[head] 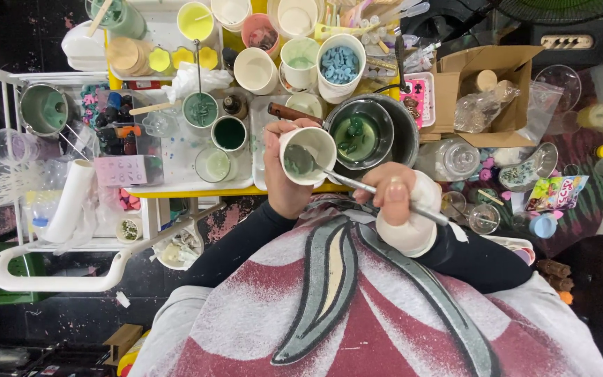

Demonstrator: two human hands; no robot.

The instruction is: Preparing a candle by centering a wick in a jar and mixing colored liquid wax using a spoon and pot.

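Note:
My left hand point(284, 174) grips a white paper cup point(308, 155) tilted toward me, with a green smear inside it. My right hand point(393, 195), wrapped in white bandage at the wrist, holds a long metal spoon point(347, 180) whose bowl sits inside the cup. Just beyond the cup stands a dark metal pot point(368, 132) with green lumps in a smaller bowl inside it. A wooden-handled tool point(289, 112) lies next to the pot.
A yellow-edged table point(197, 190) carries several cups of green liquid point(229, 132), a cup of blue pieces point(340, 66) and white cups. A cardboard box point(486, 91) stands at right. A white trolley point(57, 209) with a paper roll is at left.

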